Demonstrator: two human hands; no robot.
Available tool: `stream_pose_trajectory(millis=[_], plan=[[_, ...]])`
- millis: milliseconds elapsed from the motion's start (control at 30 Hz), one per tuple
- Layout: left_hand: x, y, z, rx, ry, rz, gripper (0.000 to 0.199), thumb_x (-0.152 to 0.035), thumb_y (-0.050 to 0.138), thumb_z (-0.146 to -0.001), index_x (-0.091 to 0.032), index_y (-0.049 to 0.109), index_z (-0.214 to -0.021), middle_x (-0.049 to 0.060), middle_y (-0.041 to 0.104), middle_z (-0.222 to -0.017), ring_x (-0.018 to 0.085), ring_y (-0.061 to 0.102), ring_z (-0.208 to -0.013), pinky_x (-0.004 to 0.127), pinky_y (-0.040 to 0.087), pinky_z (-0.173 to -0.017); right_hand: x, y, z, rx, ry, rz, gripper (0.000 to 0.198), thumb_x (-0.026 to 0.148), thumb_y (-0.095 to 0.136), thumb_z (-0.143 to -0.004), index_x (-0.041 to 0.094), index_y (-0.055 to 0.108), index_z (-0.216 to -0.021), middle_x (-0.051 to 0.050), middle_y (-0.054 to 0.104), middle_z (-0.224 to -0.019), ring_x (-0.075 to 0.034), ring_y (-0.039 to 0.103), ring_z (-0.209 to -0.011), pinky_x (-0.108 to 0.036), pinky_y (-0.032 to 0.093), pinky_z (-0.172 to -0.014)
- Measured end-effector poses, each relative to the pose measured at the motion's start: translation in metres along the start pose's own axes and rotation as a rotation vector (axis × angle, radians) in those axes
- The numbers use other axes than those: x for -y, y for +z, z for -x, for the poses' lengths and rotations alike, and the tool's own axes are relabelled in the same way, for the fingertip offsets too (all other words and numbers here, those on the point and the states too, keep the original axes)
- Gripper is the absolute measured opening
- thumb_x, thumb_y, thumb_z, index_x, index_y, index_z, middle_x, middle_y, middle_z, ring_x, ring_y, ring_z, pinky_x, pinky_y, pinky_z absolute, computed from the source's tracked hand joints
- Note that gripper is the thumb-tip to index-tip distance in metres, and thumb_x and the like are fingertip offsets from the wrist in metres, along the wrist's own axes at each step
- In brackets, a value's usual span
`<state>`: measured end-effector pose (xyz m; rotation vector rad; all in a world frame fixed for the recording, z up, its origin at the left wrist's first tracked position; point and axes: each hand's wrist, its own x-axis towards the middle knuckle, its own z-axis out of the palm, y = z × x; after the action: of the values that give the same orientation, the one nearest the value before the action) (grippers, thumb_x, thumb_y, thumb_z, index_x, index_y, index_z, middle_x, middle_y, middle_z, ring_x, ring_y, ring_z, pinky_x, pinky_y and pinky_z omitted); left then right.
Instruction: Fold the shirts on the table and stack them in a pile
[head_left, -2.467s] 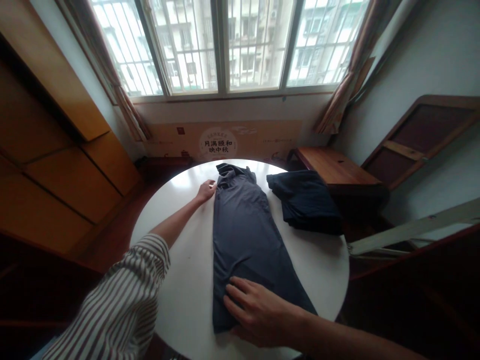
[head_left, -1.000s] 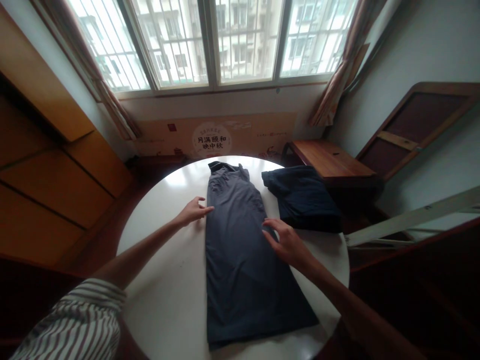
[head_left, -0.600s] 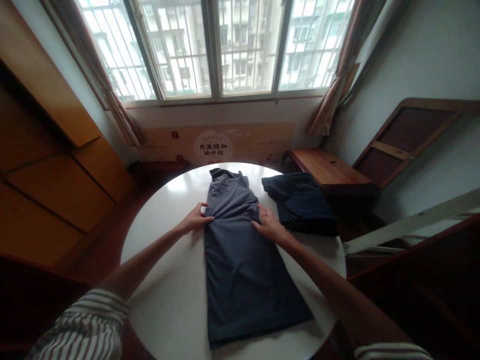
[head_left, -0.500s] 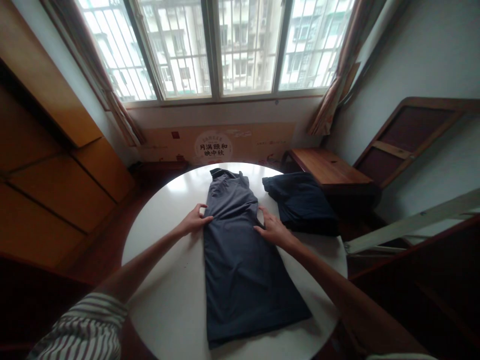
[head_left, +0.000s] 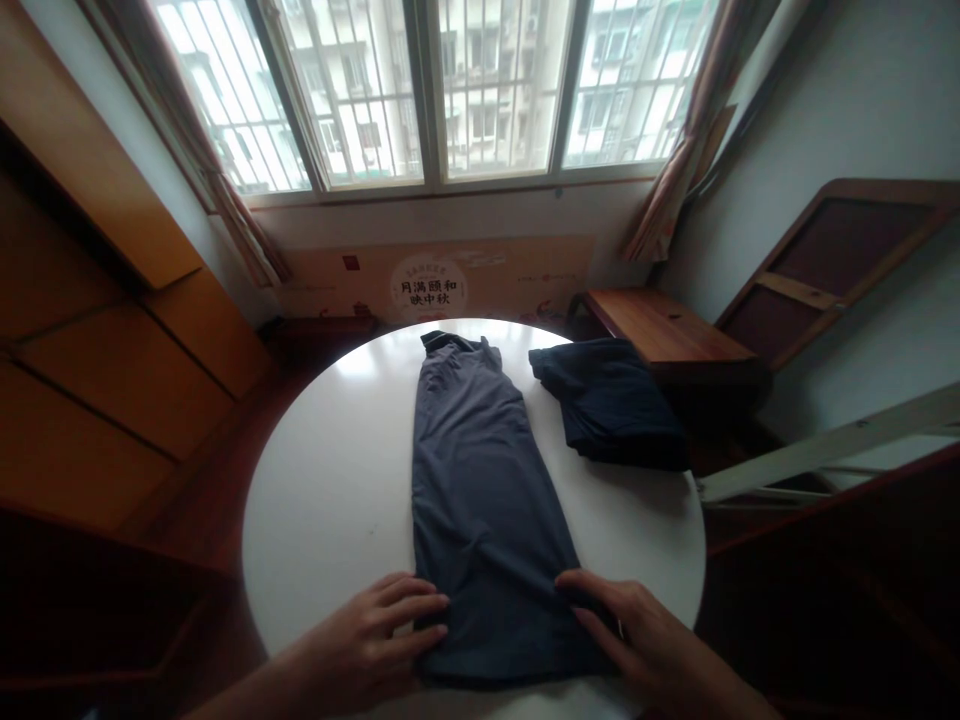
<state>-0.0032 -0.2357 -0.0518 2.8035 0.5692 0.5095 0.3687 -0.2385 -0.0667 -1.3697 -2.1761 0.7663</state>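
A pair of dark grey-blue trousers (head_left: 484, 480) lies folded lengthwise on a round white table (head_left: 322, 480), with the waistband at the far side and the leg hems near me. At the near left edge, my left hand (head_left: 382, 630) grips the cloth, fingertips on top of it. My right hand (head_left: 630, 620) has the near right edge between thumb and fingers, where the cloth bunches a little. Small creases run across the legs between both hands. Right of the trousers lies a folded dark navy garment (head_left: 611, 405), apart from my hands.
A wooden bench (head_left: 667, 325) stands beyond the table on the right, with a wood-framed panel (head_left: 832, 260) leaning by the wall. A pale bar (head_left: 825, 445) reaches the table's right edge. Wooden cabinets (head_left: 112, 370) line the left side, under barred windows (head_left: 495, 90) ahead.
Both hands have come from the middle of the trousers down to the near hem end. The hem has narrowed, its right corner drawn inward, and the upper part lies smoother.
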Motion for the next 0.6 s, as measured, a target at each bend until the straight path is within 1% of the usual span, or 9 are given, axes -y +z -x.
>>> stream_pose_trajectory(millis=[67, 100, 167, 233, 267, 367, 433, 533, 600], plan=[[-0.003, 0.003, 0.003, -0.06, 0.024, -0.028, 0.048, -0.015, 0.053, -0.094, -0.021, 0.044, -0.141, 0.015, 0.069, -0.121, 0.024, 0.063, -0.115, 0.039, 0.053, -0.099, 0.002, -0.004, 0.007, -0.013, 0.027, -0.05, 0.026, 0.037, 0.058, -0.092, 0.026, 0.071, -0.11, -0.006, 0.075, -0.102, -0.022, 0.073, -0.087, -0.032, 0.061, -0.076], [-0.003, 0.003, 0.004, -0.078, 0.033, -0.012, 0.048, -0.01, 0.049, -0.094, -0.02, 0.043, -0.141, 0.014, 0.07, -0.117, 0.023, 0.065, -0.112, 0.037, 0.054, -0.098, 0.002, -0.007, 0.011, 0.004, 0.022, -0.074, 0.028, 0.038, 0.062, -0.089, 0.026, 0.071, -0.112, -0.007, 0.075, -0.104, -0.022, 0.073, -0.089, -0.031, 0.062, -0.074], [-0.003, 0.001, 0.005, -0.108, 0.013, 0.075, 0.045, -0.008, 0.043, -0.096, -0.019, 0.043, -0.139, 0.013, 0.072, -0.109, 0.021, 0.067, -0.105, 0.034, 0.056, -0.094, 0.002, -0.011, 0.018, 0.067, -0.04, -0.105, 0.049, 0.036, 0.074, -0.079, 0.025, 0.064, -0.126, -0.009, 0.071, -0.118, -0.024, 0.071, -0.099, -0.029, 0.062, -0.076], [-0.002, -0.001, 0.005, -0.161, -0.044, 0.176, 0.04, -0.009, 0.038, -0.098, -0.021, 0.044, -0.135, 0.011, 0.071, -0.101, 0.019, 0.068, -0.095, 0.03, 0.058, -0.085, 0.002, -0.011, 0.023, 0.112, -0.122, -0.086, 0.071, 0.024, 0.079, -0.071, 0.025, 0.055, -0.138, -0.012, 0.065, -0.13, -0.026, 0.067, -0.109, -0.03, 0.06, -0.084], [-0.001, -0.003, 0.004, -0.193, -0.072, 0.21, 0.038, -0.01, 0.036, -0.099, -0.022, 0.044, -0.134, 0.011, 0.07, -0.098, 0.018, 0.068, -0.09, 0.028, 0.058, -0.08, 0.002, -0.01, 0.023, 0.112, -0.155, -0.057, 0.074, 0.016, 0.076, -0.07, 0.024, 0.053, -0.139, -0.012, 0.063, -0.132, -0.026, 0.066, -0.112, -0.031, 0.059, -0.087], [0.0, -0.006, 0.002, -0.278, -0.116, 0.259, 0.035, -0.013, 0.032, -0.101, -0.025, 0.047, -0.13, 0.008, 0.066, -0.089, 0.016, 0.065, -0.077, 0.025, 0.056, -0.069, 0.009, -0.006, 0.018, 0.051, -0.254, 0.037, 0.065, 0.002, 0.058, -0.07, 0.023, 0.06, -0.131, -0.012, 0.068, -0.12, -0.025, 0.067, -0.106, -0.033, 0.058, -0.089], [-0.002, -0.009, 0.005, -0.304, -0.143, 0.259, 0.033, -0.016, 0.033, -0.101, -0.026, 0.048, -0.128, 0.007, 0.066, -0.087, 0.015, 0.065, -0.076, 0.025, 0.057, -0.071, 0.019, -0.009, 0.014, 0.048, -0.345, 0.055, 0.058, 0.001, 0.054, -0.07, 0.024, 0.066, -0.122, -0.011, 0.07, -0.105, -0.025, 0.068, -0.096, -0.034, 0.059, -0.083], [-0.015, -0.021, 0.021, -0.272, -0.246, 0.215, 0.031, -0.019, 0.043, -0.099, -0.031, 0.051, -0.127, 0.006, 0.07, -0.097, 0.018, 0.069, -0.095, 0.027, 0.057, -0.086, 0.036, -0.026, 0.014, 0.144, -0.431, 0.016, 0.045, 0.005, 0.059, -0.074, 0.03, 0.069, -0.11, -0.008, 0.068, -0.091, -0.024, 0.066, -0.086, -0.037, 0.059, -0.077], [-0.026, -0.032, 0.033, -0.216, -0.311, 0.233, 0.03, -0.022, 0.05, -0.097, -0.032, 0.053, -0.124, 0.005, 0.071, -0.108, 0.019, 0.068, -0.104, 0.026, 0.058, -0.087, 0.044, -0.039, 0.017, 0.205, -0.436, -0.06, 0.031, 0.012, 0.064, -0.079, 0.033, 0.07, -0.102, -0.009, 0.067, -0.096, -0.025, 0.066, -0.094, -0.037, 0.059, -0.08]])
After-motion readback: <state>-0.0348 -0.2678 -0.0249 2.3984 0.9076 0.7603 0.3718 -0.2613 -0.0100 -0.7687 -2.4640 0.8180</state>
